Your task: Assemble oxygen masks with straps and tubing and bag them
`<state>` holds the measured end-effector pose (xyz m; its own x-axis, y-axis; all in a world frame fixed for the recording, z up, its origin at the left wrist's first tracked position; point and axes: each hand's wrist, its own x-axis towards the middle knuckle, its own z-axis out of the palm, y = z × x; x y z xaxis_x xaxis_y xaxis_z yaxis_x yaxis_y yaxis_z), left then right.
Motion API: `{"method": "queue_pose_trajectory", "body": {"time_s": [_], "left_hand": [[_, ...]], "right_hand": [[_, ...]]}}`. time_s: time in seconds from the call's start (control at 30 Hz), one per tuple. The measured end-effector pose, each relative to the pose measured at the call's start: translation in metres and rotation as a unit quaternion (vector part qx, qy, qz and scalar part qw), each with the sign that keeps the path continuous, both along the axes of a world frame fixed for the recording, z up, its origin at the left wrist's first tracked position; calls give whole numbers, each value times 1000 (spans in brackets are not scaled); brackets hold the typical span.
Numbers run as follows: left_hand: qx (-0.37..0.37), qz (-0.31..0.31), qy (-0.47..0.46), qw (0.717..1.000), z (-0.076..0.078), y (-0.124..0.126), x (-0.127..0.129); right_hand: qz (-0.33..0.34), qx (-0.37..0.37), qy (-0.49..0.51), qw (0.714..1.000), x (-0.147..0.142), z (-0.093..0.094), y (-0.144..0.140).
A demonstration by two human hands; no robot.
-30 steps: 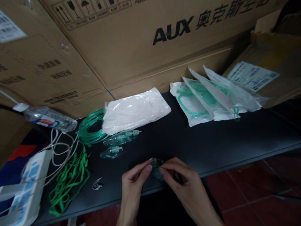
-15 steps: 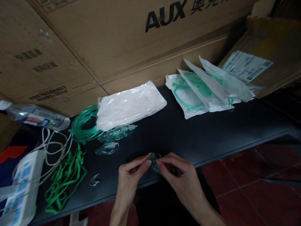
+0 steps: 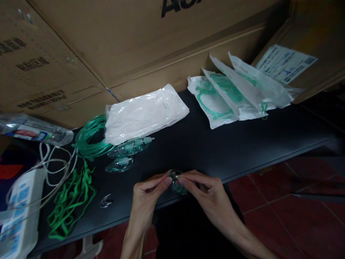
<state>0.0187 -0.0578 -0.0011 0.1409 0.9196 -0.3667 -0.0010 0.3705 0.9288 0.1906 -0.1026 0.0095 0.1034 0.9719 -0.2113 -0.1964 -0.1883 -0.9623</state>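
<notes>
A clear, green-tinted oxygen mask (image 3: pixel 177 187) is held at the front edge of the dark table, partly hidden by my fingers. My left hand (image 3: pixel 150 192) pinches its left side between thumb and forefinger. On the other side my right hand (image 3: pixel 207 189) pinches it the same way, the two thumbs close together. Left of my hands lie more clear masks (image 3: pixel 120 163) and a few thin metal strips (image 3: pixel 105 201). Behind these masks is a stack of white plastic-wrapped packets (image 3: pixel 147 115).
Green elastic straps (image 3: pixel 72 205), coiled green tubing (image 3: pixel 91 138), a white power strip (image 3: pixel 25 212) with cables and a plastic bottle (image 3: pixel 35 129) occupy the left. Bagged mask sets (image 3: pixel 215 104) lean at the back right, beside a cardboard box (image 3: pixel 318 54). A large carton (image 3: pixel 107 43) stands behind.
The view has tilted down and shifted slightly right. Both hands keep their pinch on the mask, which has turned a little between the fingers. Other things stay put.
</notes>
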Motion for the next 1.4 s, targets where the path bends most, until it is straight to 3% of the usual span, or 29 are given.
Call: {"method": "queue_pose_trajectory", "body": {"time_s": [0.2,0.77,1.2,1.4], "left_hand": [[-18,2,-10,1000,2,-3,-2],[7,-7,30,999,19,-3,4],[-28,46,-29,998,7,-11,8],[31,78,10,996,1,-15,6]], "right_hand": [[24,-47,107,993,3,4,1],[16,-43,139,989,4,4,2],[43,-59,169,983,9,6,2],[56,-56,126,989,8,1,0]]}}
